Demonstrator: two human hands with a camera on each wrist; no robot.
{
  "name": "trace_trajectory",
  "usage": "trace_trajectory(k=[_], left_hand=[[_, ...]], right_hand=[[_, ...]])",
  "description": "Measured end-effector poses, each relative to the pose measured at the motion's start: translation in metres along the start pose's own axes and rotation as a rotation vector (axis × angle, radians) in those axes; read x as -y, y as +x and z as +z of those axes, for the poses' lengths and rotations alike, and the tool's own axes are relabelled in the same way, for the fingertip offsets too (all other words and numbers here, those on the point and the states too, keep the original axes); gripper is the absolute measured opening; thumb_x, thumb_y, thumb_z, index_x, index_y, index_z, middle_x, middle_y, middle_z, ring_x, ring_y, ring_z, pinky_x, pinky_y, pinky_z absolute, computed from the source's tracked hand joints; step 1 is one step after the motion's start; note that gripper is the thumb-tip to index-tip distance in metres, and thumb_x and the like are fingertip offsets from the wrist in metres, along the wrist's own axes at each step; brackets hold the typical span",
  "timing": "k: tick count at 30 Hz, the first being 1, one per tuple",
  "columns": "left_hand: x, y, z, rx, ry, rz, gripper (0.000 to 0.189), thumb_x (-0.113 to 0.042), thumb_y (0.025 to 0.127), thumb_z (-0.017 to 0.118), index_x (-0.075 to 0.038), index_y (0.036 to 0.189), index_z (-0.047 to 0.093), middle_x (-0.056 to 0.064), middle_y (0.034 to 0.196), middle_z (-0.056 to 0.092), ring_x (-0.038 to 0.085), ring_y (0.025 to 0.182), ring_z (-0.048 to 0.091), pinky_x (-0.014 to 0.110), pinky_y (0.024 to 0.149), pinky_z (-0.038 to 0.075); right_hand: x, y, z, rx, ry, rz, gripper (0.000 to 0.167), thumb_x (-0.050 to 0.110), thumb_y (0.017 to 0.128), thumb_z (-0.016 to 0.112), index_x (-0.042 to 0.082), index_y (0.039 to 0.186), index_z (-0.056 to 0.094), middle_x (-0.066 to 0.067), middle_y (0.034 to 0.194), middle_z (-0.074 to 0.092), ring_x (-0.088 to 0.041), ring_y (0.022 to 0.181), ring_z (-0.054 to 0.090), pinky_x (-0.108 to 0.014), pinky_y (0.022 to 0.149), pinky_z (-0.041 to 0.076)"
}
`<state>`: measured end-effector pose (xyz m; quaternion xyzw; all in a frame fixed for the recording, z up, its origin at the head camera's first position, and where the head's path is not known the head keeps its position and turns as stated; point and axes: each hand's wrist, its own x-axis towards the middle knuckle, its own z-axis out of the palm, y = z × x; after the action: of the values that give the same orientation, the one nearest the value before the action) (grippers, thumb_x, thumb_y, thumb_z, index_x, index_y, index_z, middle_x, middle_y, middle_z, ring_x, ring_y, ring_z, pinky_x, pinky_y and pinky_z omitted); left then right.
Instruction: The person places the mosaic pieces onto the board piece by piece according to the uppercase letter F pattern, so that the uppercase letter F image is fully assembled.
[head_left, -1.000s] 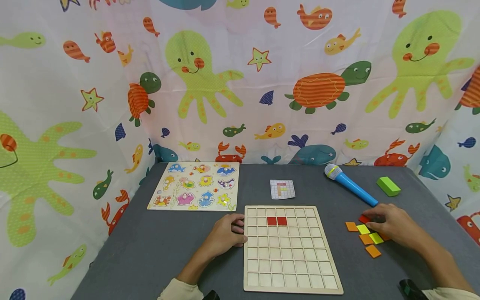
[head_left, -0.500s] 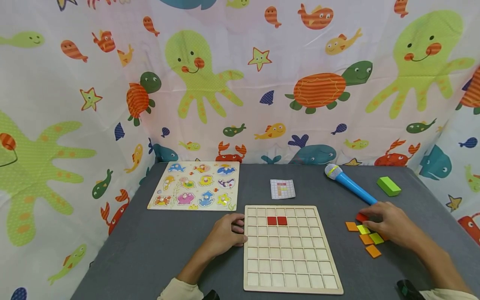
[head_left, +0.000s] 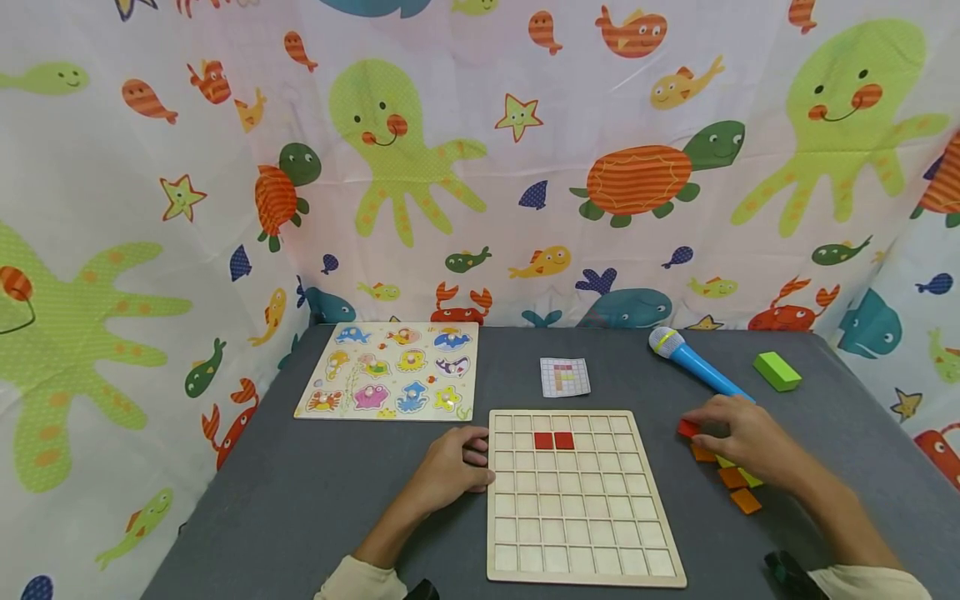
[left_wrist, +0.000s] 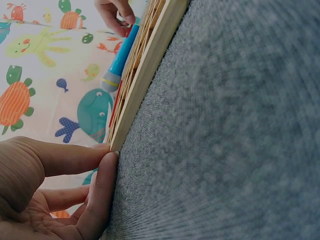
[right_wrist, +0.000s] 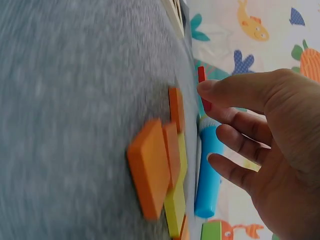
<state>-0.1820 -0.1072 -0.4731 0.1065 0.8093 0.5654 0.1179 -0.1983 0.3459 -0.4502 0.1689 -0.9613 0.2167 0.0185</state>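
Note:
My right hand (head_left: pixel 750 437) pinches a red square tile (head_left: pixel 687 428) between thumb and fingers. In the right wrist view the tile (right_wrist: pixel 202 80) stands on edge, lifted off the table. Just below that hand lie orange tiles (head_left: pixel 746 501) and yellow tiles (right_wrist: pixel 174 210), partly covered by it. My left hand (head_left: pixel 453 467) holds the left edge of a wooden grid board (head_left: pixel 585 508), its thumb and a fingertip meeting at the rim in the left wrist view. Two red tiles (head_left: pixel 553 441) sit side by side in the board's second row from the top.
A small paper card (head_left: pixel 566 377) with a coloured grid pattern lies behind the board. At the back left is a sea-animal peg puzzle (head_left: pixel 390 371). A blue toy microphone (head_left: pixel 697 367) and a green block (head_left: pixel 777 372) lie at the back right. A printed curtain surrounds the table.
My right hand has lifted the red tile from the tile group and moved left with it, toward the board. The left hand stays at the board's edge.

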Motion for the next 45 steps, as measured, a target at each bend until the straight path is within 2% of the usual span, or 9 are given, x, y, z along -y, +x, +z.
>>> trace_trajectory(k=[11,22,28,39,45], left_hand=[[0.003,0.002,-0.001,0.004,0.011,-0.004,0.065,0.006,0.084,0.083,0.008,0.143,0.057,0.017,0.120,0.062,0.024,0.103,0.068,0.031,0.068,0.067],[0.003,0.003,0.000,0.005,0.012,-0.003,0.065,0.005,0.084,0.083,0.008,0.143,0.057,0.017,0.120,0.063,0.025,0.104,0.068,0.032,0.068,0.067],[0.002,0.003,-0.001,0.007,0.013,-0.009,0.065,0.005,0.084,0.083,0.007,0.144,0.057,0.017,0.121,0.062,0.023,0.103,0.068,0.031,0.068,0.067],[0.003,0.003,0.000,0.004,0.026,-0.010,0.064,0.005,0.084,0.083,0.007,0.143,0.057,0.016,0.120,0.062,0.025,0.104,0.068,0.031,0.068,0.067],[0.003,0.003,0.000,0.004,0.026,-0.013,0.064,0.004,0.084,0.083,0.007,0.143,0.058,0.016,0.119,0.061,0.024,0.104,0.068,0.031,0.068,0.067]], right_hand=[[0.021,0.017,0.013,0.007,0.047,-0.013,0.027,0.018,0.093,0.082,0.011,0.118,0.081,-0.001,0.111,0.071,-0.024,0.105,0.057,-0.042,0.083,0.052],[0.038,0.029,0.022,0.009,0.070,-0.086,0.026,0.014,0.093,0.080,0.011,0.119,0.080,0.000,0.111,0.070,-0.021,0.103,0.057,-0.040,0.083,0.052],[0.049,0.035,0.027,0.021,0.082,-0.122,0.026,0.019,0.095,0.081,0.013,0.120,0.080,0.002,0.111,0.070,-0.018,0.102,0.055,-0.039,0.081,0.051],[0.069,0.047,0.035,0.105,0.146,-0.094,0.027,0.024,0.098,0.076,0.016,0.123,0.079,0.002,0.118,0.070,-0.021,0.109,0.053,-0.042,0.086,0.048],[0.077,0.052,0.041,0.126,0.177,-0.092,0.027,0.027,0.097,0.078,0.016,0.122,0.079,0.003,0.118,0.070,-0.022,0.111,0.054,-0.041,0.087,0.051]])
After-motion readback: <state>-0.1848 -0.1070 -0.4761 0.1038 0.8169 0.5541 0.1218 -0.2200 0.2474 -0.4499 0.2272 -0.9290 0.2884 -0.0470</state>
